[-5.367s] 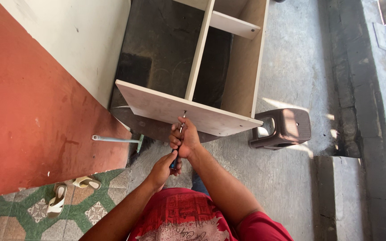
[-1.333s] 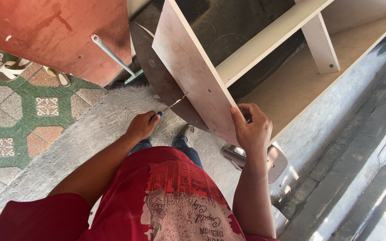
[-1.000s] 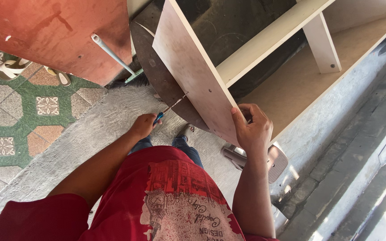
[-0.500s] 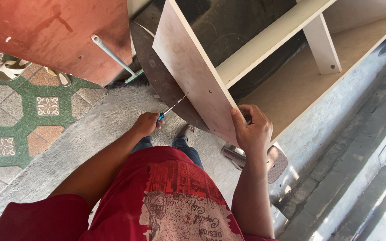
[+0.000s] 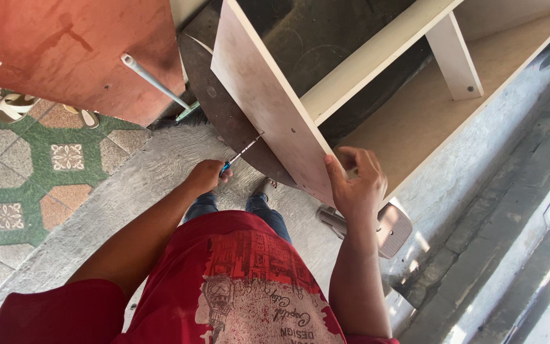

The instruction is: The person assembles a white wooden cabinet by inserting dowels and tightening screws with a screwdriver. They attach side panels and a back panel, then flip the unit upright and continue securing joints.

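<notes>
The left hand (image 5: 204,176) was closed around the blue handle of a slim steel-shafted screwdriver (image 5: 240,155), its tip set against the flat outer face of the pale, laminated side panel (image 5: 268,102) of a pale chipboard cabinet carcass (image 5: 415,114) that lay tilted on the grey concrete floor (image 5: 128,185). The right hand (image 5: 358,185) gripped the lower corner of that same panel, fingers curled over its edge, thumb on the outer face, steadying it.

The carcass looked largely put together: a long white shelf board (image 5: 377,54) met the side panel, and a short upright divider (image 5: 454,60) stood fixed to the raw brown inner board with a screw head showing near its foot. The fastener at the screwdriver's tip was too small to judge (whether seated or proud, I could not tell), so that joint seemed to be the one in hand, and at least one more hole showed in the panel face further along. A dark round board (image 5: 224,121) leaned behind the panel, beside a red wall (image 5: 65,51).
</notes>
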